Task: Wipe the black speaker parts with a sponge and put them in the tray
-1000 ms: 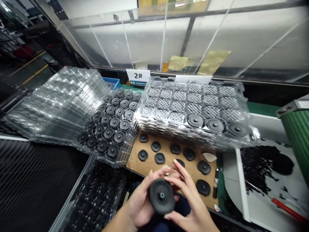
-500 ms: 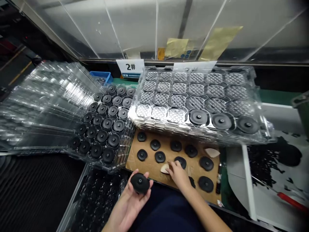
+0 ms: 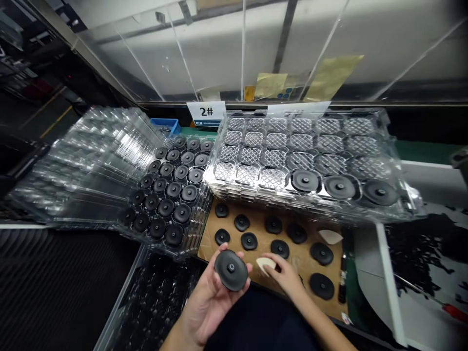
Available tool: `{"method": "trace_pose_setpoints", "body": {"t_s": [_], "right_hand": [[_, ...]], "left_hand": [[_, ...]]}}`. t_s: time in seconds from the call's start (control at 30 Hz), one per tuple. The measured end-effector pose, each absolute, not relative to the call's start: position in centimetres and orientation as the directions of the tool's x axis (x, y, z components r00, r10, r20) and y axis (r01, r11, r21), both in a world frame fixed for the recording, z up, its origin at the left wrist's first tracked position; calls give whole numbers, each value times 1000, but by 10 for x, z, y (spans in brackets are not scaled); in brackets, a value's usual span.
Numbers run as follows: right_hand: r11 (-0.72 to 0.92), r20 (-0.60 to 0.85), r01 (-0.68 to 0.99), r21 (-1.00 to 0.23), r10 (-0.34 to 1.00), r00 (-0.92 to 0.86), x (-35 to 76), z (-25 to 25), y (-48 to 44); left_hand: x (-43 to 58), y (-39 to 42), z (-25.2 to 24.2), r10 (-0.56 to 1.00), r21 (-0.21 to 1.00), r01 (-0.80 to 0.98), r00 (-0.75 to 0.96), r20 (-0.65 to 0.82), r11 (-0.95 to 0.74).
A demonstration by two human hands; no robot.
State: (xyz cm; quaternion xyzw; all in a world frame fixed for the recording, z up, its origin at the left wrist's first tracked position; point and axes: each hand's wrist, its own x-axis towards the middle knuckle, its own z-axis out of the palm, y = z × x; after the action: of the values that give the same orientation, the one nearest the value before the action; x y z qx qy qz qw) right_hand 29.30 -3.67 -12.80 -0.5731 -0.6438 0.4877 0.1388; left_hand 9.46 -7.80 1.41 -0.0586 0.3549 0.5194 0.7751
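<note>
Clear plastic sheeting (image 3: 204, 53) hangs behind a workbench, and everything here sits around a brown cardboard sheet (image 3: 303, 251). Far to the sheet's left lies a black ribbed mat (image 3: 54, 278), then a slanted stack of empty clear trays (image 3: 98, 165), then a clear tray packed with rows of small black rubber discs (image 3: 171, 195), which reaches the sheet's upper left corner. Below that corner, a clear bin of dark parts (image 3: 157, 307) sits just beside the person's left hand (image 3: 208, 302), which cradles a larger black rubber disc (image 3: 231, 270) palm up, fingers curled round its rim, just over the sheet's lower edge. The right hand (image 3: 285, 278) rests on the sheet, fingertips pinched narrowly on a cream wedge (image 3: 265, 265), near loose black discs (image 3: 249, 241). Above the sheet, a clear tray of diamond-patterned pockets (image 3: 278, 141) holds three discs along its front row. To the sheet's right stand a black marker (image 3: 342, 278) and a white tray of black scraps (image 3: 413, 253).
</note>
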Motion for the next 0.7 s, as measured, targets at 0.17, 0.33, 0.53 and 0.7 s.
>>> {"method": "trace_pose_setpoints", "body": {"t_s": [0.17,0.33,0.53,0.7], "right_hand": [[-17,-130,464,-886,969,-212,289,-15,-26],[500,365,195,-844,802,-472,260,63,-35],[502,373,293,-814,838,-399,258,72,-33],[543,308,259,-799,738,-600,289,79,-46]], "left_hand": [[112,-72,30,734,419,-780,74,-676,465],[125,-75,41,709,455,-734,51,-703,504],[135,-76,54,760,509,-712,53,-647,483],[134,-76,58,730,422,-731,149,-667,536]]}}
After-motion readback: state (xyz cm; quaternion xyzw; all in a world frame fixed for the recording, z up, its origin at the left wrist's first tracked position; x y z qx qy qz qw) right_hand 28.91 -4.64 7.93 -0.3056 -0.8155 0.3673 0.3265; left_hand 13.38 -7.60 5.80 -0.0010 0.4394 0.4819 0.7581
